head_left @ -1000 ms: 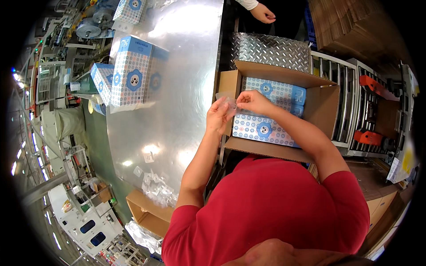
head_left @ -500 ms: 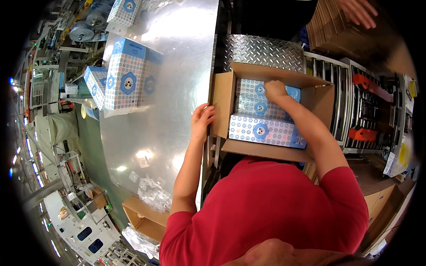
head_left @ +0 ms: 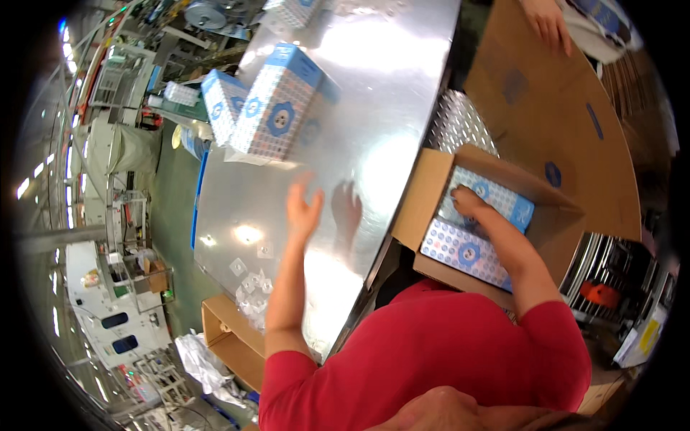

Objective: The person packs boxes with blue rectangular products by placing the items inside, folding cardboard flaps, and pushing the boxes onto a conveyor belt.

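Observation:
My left hand (head_left: 305, 210) is raised over the metal table with its fingers spread and nothing in them. My right hand (head_left: 468, 201) reaches into an open cardboard carton (head_left: 412, 200); its fingers are curled down against the packs, and what they grip, if anything, is hidden. In the carton lie patterned packs: one white box-shaped pack (head_left: 447, 246) with a blue emblem along the near side, and more packs (head_left: 496, 195) with blue ends beside it. Nearest to my left hand, a tall blue-and-white pack (head_left: 277, 108) stands on the table, with another pack (head_left: 221, 100) leaning behind it.
The shiny metal table (head_left: 374, 144) runs along my left. Clear plastic scraps (head_left: 253, 296) lie at its near end, by an open brown box (head_left: 237, 348). At upper right, another person's hand (head_left: 548, 27) touches a large flat cardboard sheet (head_left: 568, 136). A roller conveyor (head_left: 593, 269) stands beyond the carton.
My left hand has left the carton's flap and moved left over the table, opening out. My right hand remains in the carton. The other person's large cardboard sheet has come into view.

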Available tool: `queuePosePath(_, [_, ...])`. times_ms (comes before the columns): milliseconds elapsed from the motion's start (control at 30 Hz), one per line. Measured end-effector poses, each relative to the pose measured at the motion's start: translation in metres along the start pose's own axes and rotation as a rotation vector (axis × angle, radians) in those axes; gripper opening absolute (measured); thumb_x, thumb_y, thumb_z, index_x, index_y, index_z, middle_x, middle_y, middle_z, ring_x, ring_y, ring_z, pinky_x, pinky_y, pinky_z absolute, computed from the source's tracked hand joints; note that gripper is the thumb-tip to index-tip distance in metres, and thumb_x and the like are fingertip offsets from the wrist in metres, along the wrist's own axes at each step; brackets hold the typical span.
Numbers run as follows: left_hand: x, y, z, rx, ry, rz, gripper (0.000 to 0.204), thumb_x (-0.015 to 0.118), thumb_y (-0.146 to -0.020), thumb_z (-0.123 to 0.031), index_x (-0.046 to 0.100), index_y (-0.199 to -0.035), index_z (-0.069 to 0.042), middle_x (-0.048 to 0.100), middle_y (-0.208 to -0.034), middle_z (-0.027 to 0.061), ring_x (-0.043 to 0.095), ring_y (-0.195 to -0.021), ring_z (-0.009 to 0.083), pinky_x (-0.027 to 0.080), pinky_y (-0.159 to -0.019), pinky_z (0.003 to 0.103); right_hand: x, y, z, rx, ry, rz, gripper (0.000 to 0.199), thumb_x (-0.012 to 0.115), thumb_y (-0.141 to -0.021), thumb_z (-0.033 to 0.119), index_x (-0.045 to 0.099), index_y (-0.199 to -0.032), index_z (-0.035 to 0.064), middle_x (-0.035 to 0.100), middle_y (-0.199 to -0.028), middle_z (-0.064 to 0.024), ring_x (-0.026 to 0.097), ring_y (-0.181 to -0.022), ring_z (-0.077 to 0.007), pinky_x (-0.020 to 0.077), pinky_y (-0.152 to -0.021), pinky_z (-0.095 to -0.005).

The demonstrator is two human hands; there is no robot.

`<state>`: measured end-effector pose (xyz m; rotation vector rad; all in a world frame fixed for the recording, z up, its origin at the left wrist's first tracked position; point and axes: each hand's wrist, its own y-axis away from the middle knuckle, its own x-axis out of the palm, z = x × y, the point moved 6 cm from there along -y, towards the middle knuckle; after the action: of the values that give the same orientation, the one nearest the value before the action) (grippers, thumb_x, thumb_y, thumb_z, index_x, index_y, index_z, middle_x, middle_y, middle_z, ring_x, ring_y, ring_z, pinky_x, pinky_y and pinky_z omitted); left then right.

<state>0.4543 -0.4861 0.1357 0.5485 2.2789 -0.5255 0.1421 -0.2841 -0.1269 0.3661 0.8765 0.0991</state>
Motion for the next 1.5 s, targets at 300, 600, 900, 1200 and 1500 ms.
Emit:
queuePosePath(300, [-0.079,-0.211,0.124,-0.182,-0.605,0.186,0.098,0.076,-0.058,-0.037,0.027,-0.141,-0.017,0.047,-0.12,0.0241,0.048,-0.11,0.0392,0.043,-0.09,0.043,-0.158,0.05,0.15,-0.146,-0.194,-0.353,0.024,0.058,-0.073,0.004,0.056,-0.097,0.0022,0.053,-0.102,-0.0176,0.052,-0.097,-0.034,0.0434,-0.083,-0.0384])
queuePosePath(600, [-0.084,-0.21,0.024,0.293,-0.506,0.125,0.077,0.071,-0.068,-0.039,0.041,-0.134,-0.014,0.046,-0.126,0.0228,0.041,-0.118,0.0405,0.029,-0.101,0.048,-0.171,-0.043,0.301,-0.31,0.411,-0.198,0.083,0.076,-0.059,0.018,0.039,-0.134,0.0137,0.046,-0.12,-0.0179,0.039,-0.12,-0.0344,0.0261,-0.101,-0.0532])
queuePosePath(900, [-0.122,-0.22,0.205,-0.217,-0.525,0.138,0.103,0.076,-0.057,-0.029,0.02,-0.143,-0.026,0.038,-0.13,0.0272,0.049,-0.109,0.0423,0.044,-0.087,0.046,-0.132,-0.094,0.312,-0.486,0.561,-0.024,0.093,0.077,-0.06,0.031,0.028,-0.14,0.0272,0.011,-0.148,-0.0193,0.018,-0.136,-0.0345,0.0167,-0.103,-0.0606])
queuePosePath(1200, [-0.034,-0.085,0.011,0.6,-0.344,0.268,0.069,0.071,-0.062,-0.019,0.047,-0.124,-0.003,0.044,-0.126,0.0257,0.042,-0.117,0.0404,0.031,-0.1,0.048,-0.055,0.007,0.3,-0.629,0.48,0.001,0.09,0.073,-0.066,0.034,0.024,-0.141,0.0264,0.019,-0.146,-0.0208,0.024,-0.135,-0.0308,0.018,-0.101,-0.0632])
queuePosePath(1500, [0.084,-0.033,0.069,-0.025,0.411,0.959,0.043,0.062,-0.083,-0.031,0.058,-0.111,0.001,0.063,-0.104,0.0131,0.059,-0.091,0.0166,0.047,-0.08,0.031,-0.038,0.016,0.303,-0.769,0.556,-0.209,0.071,0.067,-0.07,0.036,0.037,-0.133,0.0208,0.039,-0.135,-0.0175,0.04,-0.124,-0.0279,0.0267,-0.098,-0.0613])
